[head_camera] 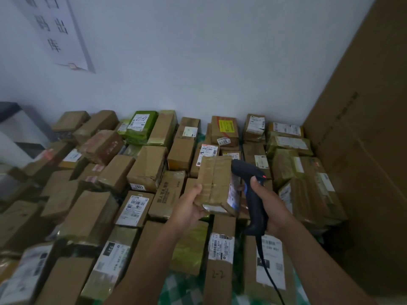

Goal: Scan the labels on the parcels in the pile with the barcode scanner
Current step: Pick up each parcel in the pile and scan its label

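My left hand [192, 208] grips a small taped brown parcel [214, 183] from below and holds it raised above the pile. The parcel is tilted, with its labelled side turned to the right toward the scanner. My right hand [269, 202] grips the handle of a dark barcode scanner [251, 186], whose head sits right beside the parcel's upper right edge. A red light glows on the scanner's head. Its black cable [267, 271] hangs down toward me.
Several brown and green parcels [145, 170] with white labels cover a green checked cloth [176, 287]. A very large cardboard box [361, 150] stands on the right. A white wall with a paper sign [57, 29] is behind, and a grey cabinet [13, 126] is at left.
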`<state>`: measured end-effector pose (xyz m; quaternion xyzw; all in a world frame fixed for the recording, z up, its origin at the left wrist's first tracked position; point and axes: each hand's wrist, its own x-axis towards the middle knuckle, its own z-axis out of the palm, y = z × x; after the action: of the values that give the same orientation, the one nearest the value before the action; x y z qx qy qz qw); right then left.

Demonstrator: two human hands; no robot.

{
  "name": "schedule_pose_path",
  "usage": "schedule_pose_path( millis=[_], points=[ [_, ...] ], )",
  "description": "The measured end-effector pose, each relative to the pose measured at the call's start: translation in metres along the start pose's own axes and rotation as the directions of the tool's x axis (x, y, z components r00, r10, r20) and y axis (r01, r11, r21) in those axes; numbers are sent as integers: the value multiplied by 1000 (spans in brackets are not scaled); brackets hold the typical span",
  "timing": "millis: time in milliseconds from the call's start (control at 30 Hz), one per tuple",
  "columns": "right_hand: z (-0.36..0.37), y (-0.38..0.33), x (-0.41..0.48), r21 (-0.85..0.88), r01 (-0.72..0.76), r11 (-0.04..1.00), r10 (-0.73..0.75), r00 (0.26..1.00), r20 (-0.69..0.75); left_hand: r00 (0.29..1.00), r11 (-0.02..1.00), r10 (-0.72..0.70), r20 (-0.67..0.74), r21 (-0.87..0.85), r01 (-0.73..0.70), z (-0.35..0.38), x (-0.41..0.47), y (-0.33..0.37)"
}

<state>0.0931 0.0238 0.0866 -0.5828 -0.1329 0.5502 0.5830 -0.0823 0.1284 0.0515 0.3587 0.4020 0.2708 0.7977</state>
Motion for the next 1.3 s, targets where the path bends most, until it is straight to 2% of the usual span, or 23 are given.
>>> schedule_pose_path(
  millis=[33, 100, 133, 200, 367, 467, 567, 767, 900, 1300],
  points=[
    [1, 0, -1, 7, 5, 1000, -5, 1000, 12, 999, 998, 22, -27, 55, -20, 2, -1, -1],
    [1, -1, -3, 6, 31, 999, -31, 999, 5, 990, 955, 125, -60, 277, -104, 3, -3, -3],
    [1, -3, -4, -2, 39, 999, -39, 999, 6, 984, 910, 171, -46, 389, -140, 5, -6, -3],
    [0, -7, -7, -51, 59, 997, -59, 998, 5, 982, 853, 189, -4, 497, -162, 10, -12, -3],
    [-7, -14, -16, -283, 130, 950, -119, 991, 56, 990, 857, 125, -71, 510, -72, 15, -13, -7],
    [-16, -22, -18, -403, 201, 893, -176, 979, 99, 965, 889, 210, -158, 442, -121, 11, -8, -10],
    [-23, -29, -22, -505, 204, 838, -151, 978, 145, 936, 870, 285, -208, 466, -162, 3, 0, -3],
    [-24, -32, -25, -657, 207, 725, -125, 978, 170, 934, 867, 265, -240, 483, -122, -25, 26, 7],
    [-20, -32, -25, -699, 211, 683, -120, 977, 177, 930, 850, 274, -244, 514, -115, -34, 38, 11],
    [0, -31, -18, -718, 223, 660, -106, 973, 205, 927, 842, 291, -237, 523, -131, -52, 52, 14]
  ],
)
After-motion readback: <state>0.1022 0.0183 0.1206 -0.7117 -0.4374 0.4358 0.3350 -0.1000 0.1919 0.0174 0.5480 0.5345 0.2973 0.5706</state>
